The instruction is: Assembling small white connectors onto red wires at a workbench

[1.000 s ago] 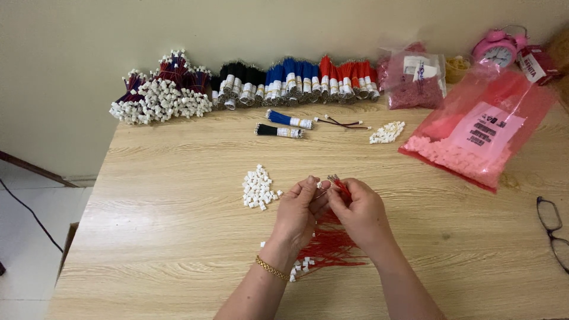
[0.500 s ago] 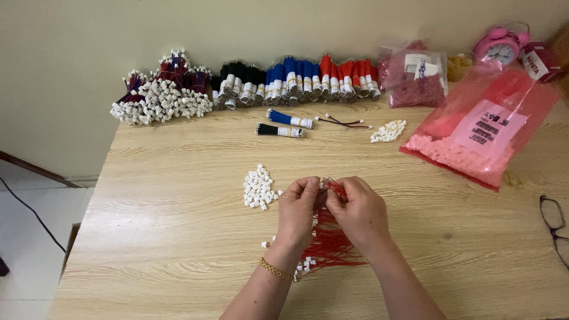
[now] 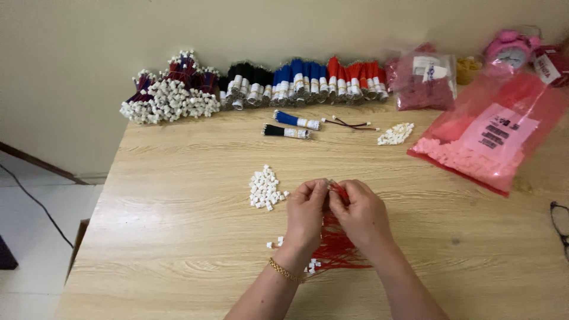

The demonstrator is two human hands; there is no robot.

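Note:
My left hand (image 3: 306,214) and my right hand (image 3: 363,214) meet over the middle of the wooden table (image 3: 178,237), fingertips pinched together on the ends of thin red wires (image 3: 338,249). The wire bundle fans out on the table beneath my hands, with small white connectors on some ends near my left wrist. A gold bracelet circles that wrist. A small heap of loose white connectors (image 3: 264,188) lies just left of my left hand. What sits between my fingertips is too small to make out.
Along the back wall lie bundled wires in black, blue and red (image 3: 308,82), and a pile with white connectors (image 3: 169,98). A blue bundle (image 3: 296,121) and a black bundle (image 3: 285,131) lie nearer. Pink bags (image 3: 495,133) sit at right, glasses (image 3: 560,222) at the edge.
Both hands stay pinched on the red wires; they have shifted slightly and the fingers have worked a little at the wire ends. Nothing else has moved.

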